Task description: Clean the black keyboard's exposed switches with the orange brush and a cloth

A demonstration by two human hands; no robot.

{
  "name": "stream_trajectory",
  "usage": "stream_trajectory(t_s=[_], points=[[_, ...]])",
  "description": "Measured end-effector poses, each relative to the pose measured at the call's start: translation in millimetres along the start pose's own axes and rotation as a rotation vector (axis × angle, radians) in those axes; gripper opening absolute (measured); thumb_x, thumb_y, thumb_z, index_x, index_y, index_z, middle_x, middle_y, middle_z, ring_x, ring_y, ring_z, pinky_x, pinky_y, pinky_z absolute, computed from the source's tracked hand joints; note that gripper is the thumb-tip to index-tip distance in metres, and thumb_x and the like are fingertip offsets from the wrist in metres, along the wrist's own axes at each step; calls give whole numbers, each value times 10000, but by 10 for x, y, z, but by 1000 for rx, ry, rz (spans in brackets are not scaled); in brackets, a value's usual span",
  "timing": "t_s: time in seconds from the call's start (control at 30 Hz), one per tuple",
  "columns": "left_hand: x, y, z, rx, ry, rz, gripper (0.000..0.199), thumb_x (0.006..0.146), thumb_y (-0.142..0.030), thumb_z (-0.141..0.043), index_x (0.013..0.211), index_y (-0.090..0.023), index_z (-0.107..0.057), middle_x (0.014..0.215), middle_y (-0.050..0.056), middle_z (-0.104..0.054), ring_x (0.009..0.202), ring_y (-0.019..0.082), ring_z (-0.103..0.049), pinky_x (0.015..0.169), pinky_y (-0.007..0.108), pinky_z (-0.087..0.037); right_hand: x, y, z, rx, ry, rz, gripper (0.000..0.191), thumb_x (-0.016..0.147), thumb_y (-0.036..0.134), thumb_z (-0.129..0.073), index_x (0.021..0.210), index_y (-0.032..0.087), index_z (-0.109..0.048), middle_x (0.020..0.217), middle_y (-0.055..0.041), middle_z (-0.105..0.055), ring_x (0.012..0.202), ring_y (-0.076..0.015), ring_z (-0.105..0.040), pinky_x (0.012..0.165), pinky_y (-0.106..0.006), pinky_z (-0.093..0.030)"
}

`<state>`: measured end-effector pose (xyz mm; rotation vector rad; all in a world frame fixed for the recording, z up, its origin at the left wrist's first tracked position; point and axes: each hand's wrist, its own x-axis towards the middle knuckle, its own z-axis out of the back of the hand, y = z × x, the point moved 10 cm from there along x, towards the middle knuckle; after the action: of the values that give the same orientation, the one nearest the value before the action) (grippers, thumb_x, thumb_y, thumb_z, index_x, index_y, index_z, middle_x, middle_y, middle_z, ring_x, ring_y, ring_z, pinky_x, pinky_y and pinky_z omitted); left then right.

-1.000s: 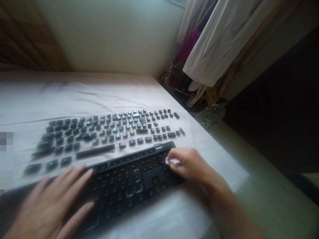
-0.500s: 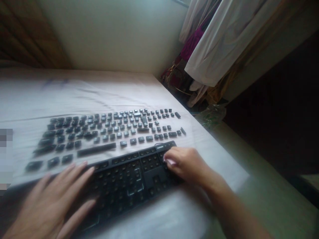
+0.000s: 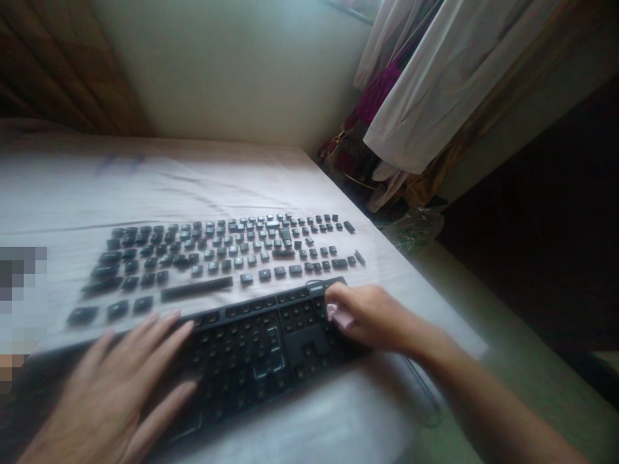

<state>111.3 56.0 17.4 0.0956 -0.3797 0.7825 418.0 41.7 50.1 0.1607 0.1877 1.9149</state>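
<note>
A black keyboard (image 3: 304, 341) with its keycaps off lies across the near part of the pale sheet. My left hand (image 3: 120, 380) rests on its left part, fingers spread and thumb apart. At the keyboard's right end my right hand (image 3: 362, 316) is closed around a small pinkish-white cloth (image 3: 341, 317), held against the number-pad area. Behind the keyboard, the loose black keycaps (image 3: 251, 245) are set out in rows on the sheet. A long space bar (image 3: 197, 289) lies in the row nearest the keyboard.
The sheet-covered bed or table (image 3: 203, 171) ends along a slanting right edge. Beyond that edge hang white garments (image 3: 411, 109) and a purple cloth (image 3: 380, 90), above a clear plastic bag (image 3: 416, 225). A cable (image 3: 425, 393) drops by the right forearm. A pixelated patch covers the left edge.
The whole view has shifted slightly, so things sit a little farther right. My right hand stays on the keyboard's right end with the cloth, and more of the cable shows.
</note>
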Motion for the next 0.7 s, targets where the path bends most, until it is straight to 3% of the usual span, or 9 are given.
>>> stream_trajectory(t_s=[0.2,0.33,0.47,0.57,0.7], points=[[20,14,-4,-11,12,40,699,934,-538,-502,1580,-361,-303,1593,27,-466,1441,327,-457,1254,495,-190,147,54,-10,-73,-13,-6,299,775,63,-587,1036,208,-594,830,-32,-750,716,-185,-681,616,-259,-404],[8,-41,-25,61,28,-33,772,925,-504,-529,1609,-316,-222,1628,57,-409,1447,338,-441,1255,498,-153,154,94,0,-91,-10,-9,282,774,49,-548,1012,196,-592,822,-52,-745,712,-187,-669,611,-268,-389],[12,-51,-25,85,16,-60,787,925,-494,-526,1614,-282,-210,1664,67,-338,1473,338,-397,1261,486,-126,138,183,-20,-76,37,58,291,719,66,-568,966,215,-598,729,-4,-715,629,-163,-637,569,-247,-369],[29,-60,12,68,-13,-61,766,933,-488,-516,1612,-307,-211,1664,41,-341,1473,316,-403,1266,458,-124,168,170,12,-63,-6,71,263,727,64,-562,939,213,-607,716,-4,-710,625,-163,-640,565,-246,-385],[30,-44,14,49,-11,-38,742,945,-504,-484,1611,-323,-210,1628,39,-411,1454,318,-435,1260,482,-155,182,40,142,-62,-110,26,207,831,77,-551,981,199,-625,842,-49,-750,730,-184,-690,643,-267,-469]])
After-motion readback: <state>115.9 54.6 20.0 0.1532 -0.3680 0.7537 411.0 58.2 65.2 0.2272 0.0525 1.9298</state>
